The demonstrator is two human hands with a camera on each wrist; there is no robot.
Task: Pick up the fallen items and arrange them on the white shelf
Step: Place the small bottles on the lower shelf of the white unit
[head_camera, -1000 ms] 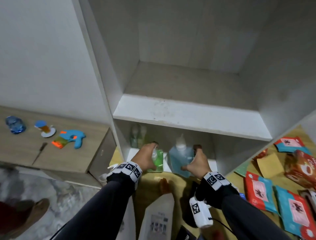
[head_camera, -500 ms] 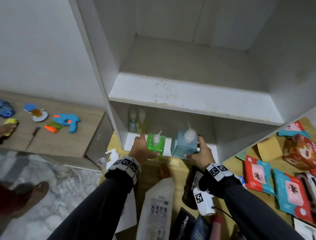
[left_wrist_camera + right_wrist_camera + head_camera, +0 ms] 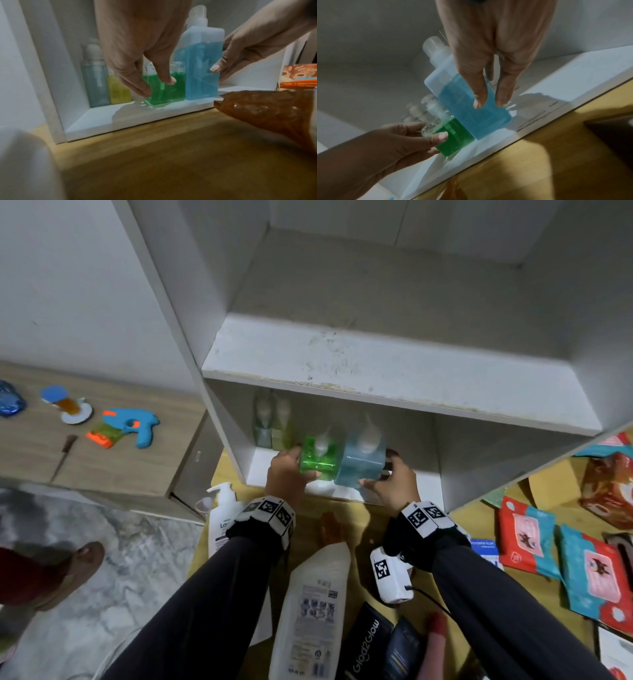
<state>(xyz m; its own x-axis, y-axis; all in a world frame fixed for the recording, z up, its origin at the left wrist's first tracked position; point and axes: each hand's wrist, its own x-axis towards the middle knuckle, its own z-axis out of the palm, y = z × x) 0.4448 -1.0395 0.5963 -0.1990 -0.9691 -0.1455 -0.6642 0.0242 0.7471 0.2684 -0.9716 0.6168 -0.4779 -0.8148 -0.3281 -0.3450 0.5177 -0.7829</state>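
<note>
On the shelf's [image 3: 394, 371] bottom level, a green bottle [image 3: 317, 455] is gripped by the left hand [image 3: 286, 474], a blue bottle [image 3: 359, 463] by the right hand [image 3: 394, 486]. Two bottles [image 3: 272, 422] are already placed at 10 o'clock; packets [image 3: 527, 535] at 4 o'clock remain.

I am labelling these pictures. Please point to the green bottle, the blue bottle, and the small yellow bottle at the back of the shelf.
green bottle [image 3: 169, 93], left wrist view, on its green-filled front.
blue bottle [image 3: 202, 70], left wrist view, on the middle of its body.
yellow bottle [image 3: 119, 92], left wrist view, on its yellow lower body.
</note>
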